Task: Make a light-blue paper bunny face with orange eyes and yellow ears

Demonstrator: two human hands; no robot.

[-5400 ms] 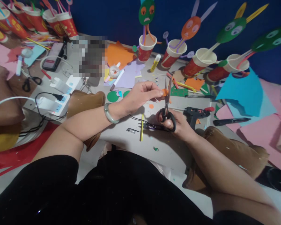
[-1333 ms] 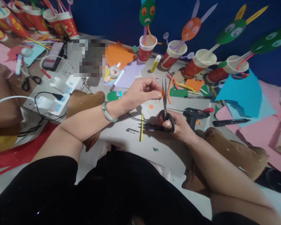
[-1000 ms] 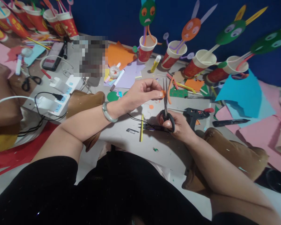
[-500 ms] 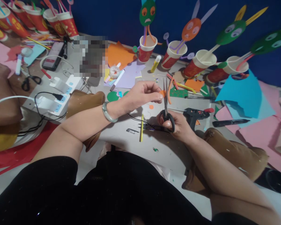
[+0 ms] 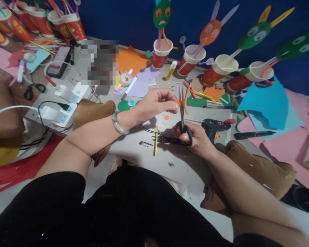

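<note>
My left hand [image 5: 159, 103], with a bangle at its wrist, pinches a small orange paper piece [image 5: 178, 102] between thumb and fingers. Black-handled scissors [image 5: 182, 118] are in my right hand [image 5: 193, 135], fingers through the loops. Their blades point away from me, slightly parted, right beside the orange paper. A small orange scrap [image 5: 166, 117] lies on the table below my left hand. Just right of the blades is a curved orange strip [image 5: 186, 99]. Below the hands lie a yellow stick [image 5: 156, 140] and a craft knife [image 5: 145, 144].
Several red paper cups with paper-faced figures line the back, one cup [image 5: 162, 55] behind my left hand. A black glue gun [image 5: 215, 127] lies by my right hand. At left are a power strip [image 5: 67, 109] with cables and a phone [image 5: 59, 61]. Blue paper [image 5: 265, 106] covers the right.
The scissor blades have parted slightly more beside the orange paper. Both hands stay in almost the same place.
</note>
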